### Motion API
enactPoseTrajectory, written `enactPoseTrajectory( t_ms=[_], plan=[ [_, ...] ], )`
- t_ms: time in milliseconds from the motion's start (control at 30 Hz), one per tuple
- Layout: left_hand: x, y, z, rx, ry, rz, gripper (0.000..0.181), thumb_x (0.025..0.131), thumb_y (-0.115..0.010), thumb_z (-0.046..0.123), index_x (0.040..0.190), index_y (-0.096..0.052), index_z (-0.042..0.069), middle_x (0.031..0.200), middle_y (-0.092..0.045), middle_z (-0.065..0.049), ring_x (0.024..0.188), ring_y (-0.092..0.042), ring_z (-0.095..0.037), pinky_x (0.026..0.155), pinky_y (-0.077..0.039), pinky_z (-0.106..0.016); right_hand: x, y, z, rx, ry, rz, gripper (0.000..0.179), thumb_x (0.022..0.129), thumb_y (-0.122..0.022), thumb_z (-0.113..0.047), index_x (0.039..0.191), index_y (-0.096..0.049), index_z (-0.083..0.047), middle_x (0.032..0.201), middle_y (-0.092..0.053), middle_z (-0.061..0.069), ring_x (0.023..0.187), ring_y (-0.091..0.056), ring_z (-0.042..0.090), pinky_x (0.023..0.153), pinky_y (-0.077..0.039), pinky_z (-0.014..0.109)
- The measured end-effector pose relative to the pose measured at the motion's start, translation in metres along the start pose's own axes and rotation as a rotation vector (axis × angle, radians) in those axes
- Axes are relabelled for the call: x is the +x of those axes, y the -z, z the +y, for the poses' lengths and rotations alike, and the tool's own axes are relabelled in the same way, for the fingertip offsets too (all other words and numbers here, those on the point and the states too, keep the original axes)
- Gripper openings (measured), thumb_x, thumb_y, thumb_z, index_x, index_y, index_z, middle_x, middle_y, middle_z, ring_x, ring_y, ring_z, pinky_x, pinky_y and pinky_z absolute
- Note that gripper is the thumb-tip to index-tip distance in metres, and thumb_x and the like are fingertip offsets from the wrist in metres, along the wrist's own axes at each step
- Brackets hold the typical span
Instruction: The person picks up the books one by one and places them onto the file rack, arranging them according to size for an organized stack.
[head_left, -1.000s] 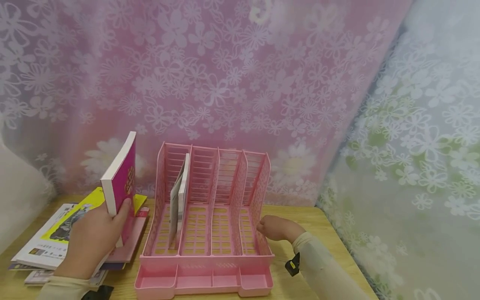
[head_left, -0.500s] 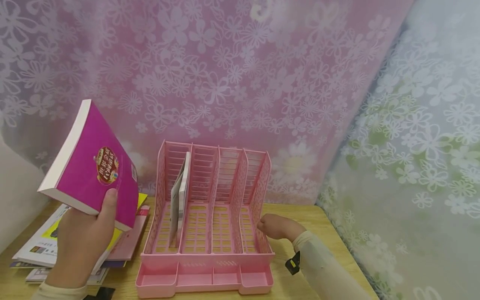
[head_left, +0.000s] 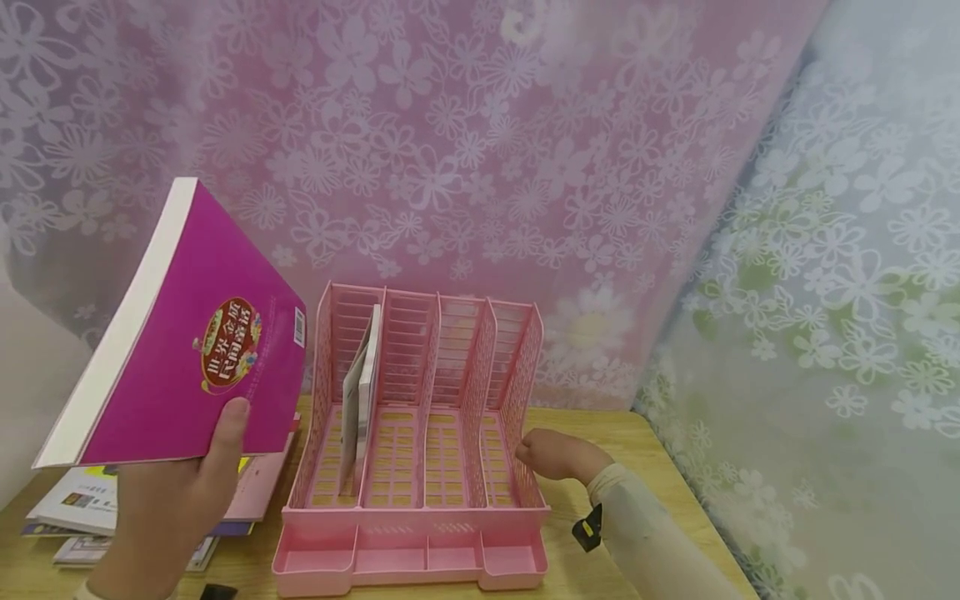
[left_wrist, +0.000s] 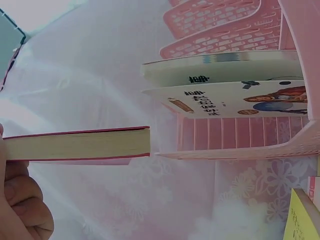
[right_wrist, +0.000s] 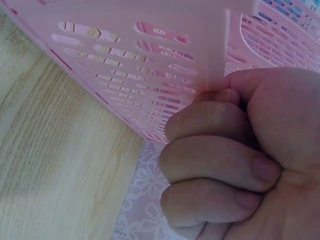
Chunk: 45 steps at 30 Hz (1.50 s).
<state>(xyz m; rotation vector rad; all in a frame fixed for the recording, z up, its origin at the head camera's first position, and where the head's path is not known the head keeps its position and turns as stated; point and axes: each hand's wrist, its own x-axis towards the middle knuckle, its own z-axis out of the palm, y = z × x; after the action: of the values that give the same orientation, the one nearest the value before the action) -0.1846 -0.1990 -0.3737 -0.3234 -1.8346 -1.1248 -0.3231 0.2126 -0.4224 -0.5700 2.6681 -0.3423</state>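
Magenta book point(head_left: 180, 358) is held tilted in the air above the book stack point(head_left: 75, 500), pinched low in the left hand point(head_left: 172, 508), thumb on the cover and fingers behind. Thick and paper-bound, it is probably fairly heavy, slightly bendy and smooth; a firm hold across its thickness should suit it. Next comes the pink rack point(head_left: 412, 523), 4 slots wide, slim books point(head_left: 367, 400) in its leftmost. Farthest right, the right hand point(head_left: 566, 456) pinches the rack's side wall, its other fingers curled.
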Motion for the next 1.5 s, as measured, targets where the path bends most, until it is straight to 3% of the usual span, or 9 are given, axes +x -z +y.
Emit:
enactPoseTrajectory(
  t_ms=[267, 467, 533, 733, 867, 967, 1233, 1400, 1500],
  plan=[
    [-0.006, -0.014, -0.001, -0.05, -0.145, 0.018, 0.058, 0.093, -0.069, -0.001, 0.146, -0.047, -0.008, 0.137, -0.058, 0.013, 0.118, -0.06, 0.006, 0.093, -0.044, -0.007, 0.0, 0.002, 0.0, -0.002, -0.007, -0.004, 0.039, 0.108, -0.041, -0.015, 0.07, -0.047, -0.012, 0.067, -0.034, -0.001, 0.063, -0.031, 0.015, 0.07, -0.035, 0.037],
    [-0.015, -0.03, -0.009, 0.021, -0.155, -0.009, 0.055, 0.096, -0.07, 0.01, 0.144, -0.049, -0.008, 0.127, -0.068, -0.017, 0.12, -0.055, 0.009, 0.098, -0.04, -0.007, -0.003, 0.001, 0.003, 0.008, -0.025, 0.0, 0.038, 0.108, -0.04, -0.017, 0.071, -0.048, -0.013, 0.069, -0.035, -0.001, 0.064, -0.033, 0.015, 0.073, -0.036, 0.039],
    [-0.017, -0.033, -0.01, 0.07, -0.126, -0.041, 0.058, 0.093, -0.074, 0.008, 0.143, -0.049, -0.007, 0.125, -0.067, -0.023, 0.117, -0.059, 0.002, 0.097, -0.037, -0.005, -0.003, 0.0, 0.003, 0.013, -0.024, 0.003, 0.039, 0.108, -0.04, -0.017, 0.07, -0.045, -0.015, 0.068, -0.034, -0.001, 0.063, -0.031, 0.015, 0.072, -0.036, 0.038],
    [-0.022, -0.041, -0.015, 0.178, -0.061, -0.107, 0.061, 0.086, -0.08, 0.004, 0.139, -0.053, -0.005, 0.12, -0.07, -0.021, 0.097, -0.072, -0.035, 0.089, -0.035, -0.001, -0.005, -0.001, 0.002, 0.014, -0.012, 0.022, 0.037, 0.108, -0.042, -0.017, 0.073, -0.052, -0.01, 0.069, -0.037, -0.002, 0.065, -0.038, 0.015, 0.072, -0.037, 0.039],
    [-0.023, -0.044, -0.017, 0.219, -0.031, -0.132, 0.062, 0.084, -0.082, 0.006, 0.138, -0.054, -0.004, 0.117, -0.071, -0.022, 0.093, -0.073, -0.037, 0.078, -0.059, -0.032, -0.006, -0.001, 0.002, 0.012, -0.007, 0.027, 0.038, 0.108, -0.042, -0.017, 0.072, -0.052, -0.01, 0.068, -0.038, -0.001, 0.065, -0.039, 0.016, 0.072, -0.037, 0.039],
    [-0.024, -0.045, -0.019, 0.236, 0.009, -0.158, 0.061, 0.085, -0.083, 0.009, 0.138, -0.054, -0.005, 0.115, -0.071, -0.023, 0.089, -0.073, -0.037, 0.071, -0.059, -0.059, -0.006, 0.0, 0.003, 0.011, -0.005, 0.029, 0.038, 0.108, -0.041, -0.017, 0.072, -0.05, -0.012, 0.069, -0.037, -0.001, 0.066, -0.039, 0.016, 0.073, -0.037, 0.039],
    [-0.025, -0.05, -0.023, 0.27, 0.147, -0.294, 0.051, 0.094, -0.077, 0.025, 0.131, -0.058, -0.006, 0.111, -0.072, -0.025, 0.076, -0.072, -0.03, 0.061, -0.059, -0.048, -0.006, 0.0, 0.004, 0.018, 0.016, 0.018, 0.04, 0.109, -0.039, -0.016, 0.069, -0.044, -0.015, 0.067, -0.034, -0.002, 0.062, -0.031, 0.014, 0.072, -0.036, 0.038],
    [-0.024, -0.052, -0.023, 0.258, 0.31, -0.462, 0.059, 0.101, -0.065, 0.041, 0.142, -0.052, 0.0, 0.123, -0.069, -0.023, 0.079, -0.07, -0.024, 0.062, -0.057, -0.039, -0.006, 0.0, 0.004, -0.06, 0.074, 0.01, 0.037, 0.109, -0.04, -0.011, 0.073, -0.043, -0.014, 0.069, -0.034, -0.003, 0.064, -0.032, 0.013, 0.07, -0.034, 0.036],
    [-0.024, -0.052, -0.023, 0.249, 0.409, -0.543, 0.063, 0.103, -0.06, 0.048, 0.145, -0.05, 0.003, 0.12, -0.07, -0.02, 0.068, -0.065, -0.02, 0.056, -0.052, -0.034, -0.005, -0.001, 0.004, -0.062, 0.076, 0.019, 0.038, 0.109, -0.04, -0.011, 0.072, -0.043, -0.014, 0.069, -0.033, -0.003, 0.064, -0.032, 0.013, 0.069, -0.033, 0.036]
  ],
)
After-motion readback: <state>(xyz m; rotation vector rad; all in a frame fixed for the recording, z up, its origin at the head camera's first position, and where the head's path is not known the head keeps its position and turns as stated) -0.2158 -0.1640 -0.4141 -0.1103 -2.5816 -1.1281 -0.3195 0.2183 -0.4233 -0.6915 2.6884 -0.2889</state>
